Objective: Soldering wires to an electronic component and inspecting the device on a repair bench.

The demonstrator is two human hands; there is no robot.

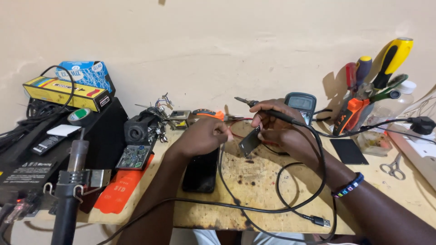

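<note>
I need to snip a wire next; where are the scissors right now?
In the head view the scissors lie flat at the bench's far right, just right of the black square pad and below the jar of screwdrivers.

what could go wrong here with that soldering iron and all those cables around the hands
The soldering iron in the right hand sits close to the left hand, which steadies the small grey board: a slip might burn fingers. The black cable loops across the bench near the phone; a snag could tug the iron.
</note>
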